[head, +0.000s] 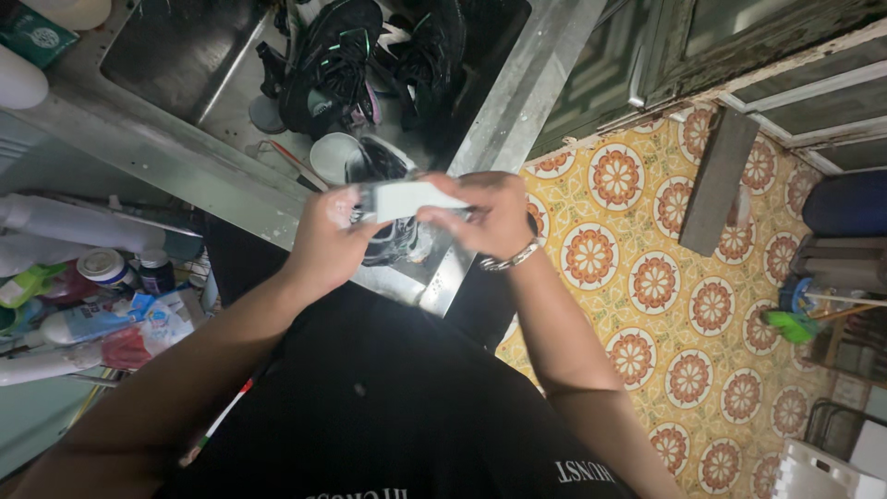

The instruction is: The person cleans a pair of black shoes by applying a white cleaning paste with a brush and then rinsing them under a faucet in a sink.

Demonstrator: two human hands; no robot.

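Both my hands hold a small white flat object (pixel 407 199), like a card or folded cloth, above the near edge of a steel sink (pixel 176 157). My left hand (pixel 328 236) grips its left end, my right hand (pixel 485 212) pinches its right end; a silver bracelet (pixel 508 259) circles the right wrist. Under my hands lies a black-and-white sneaker (pixel 393 240). Further in the sink sit two black sneakers (pixel 337 65), one with green accents, beside a white cup-like bowl (pixel 333 155).
Bottles, jars and plastic packets (pixel 102 305) crowd the shelf at left. The floor at right has yellow patterned tiles (pixel 656 277). A green brush (pixel 790 325), a dark bucket (pixel 845 203) and a white plastic basket (pixel 818 471) stand along the right side.
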